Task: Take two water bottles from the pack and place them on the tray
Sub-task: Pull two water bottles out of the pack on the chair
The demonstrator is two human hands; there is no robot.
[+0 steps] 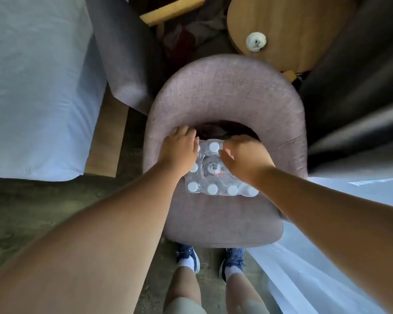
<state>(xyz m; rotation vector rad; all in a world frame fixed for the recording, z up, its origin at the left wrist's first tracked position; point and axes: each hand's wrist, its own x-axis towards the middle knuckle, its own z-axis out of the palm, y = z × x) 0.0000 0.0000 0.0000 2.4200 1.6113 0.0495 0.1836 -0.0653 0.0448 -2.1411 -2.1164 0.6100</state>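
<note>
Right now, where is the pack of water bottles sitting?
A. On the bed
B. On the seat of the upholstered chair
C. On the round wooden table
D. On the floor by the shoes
B: the shrink-wrapped pack of water bottles rests on the seat of the upholstered chair, with the left hand and right hand both on its far end.

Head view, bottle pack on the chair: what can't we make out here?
- Bottle pack, head view: both hands cover its far corners, so the bottle count is uncertain.
- Left hand: fingers curl over the pack's far edge; grip unclear.
- Right hand: fingers hidden beneath the hand; grip unclear.
- Pack label: too small and blurred to read.
- Tray: not identifiable anywhere in view.
- Wrap: torn or intact cannot be told.
</note>
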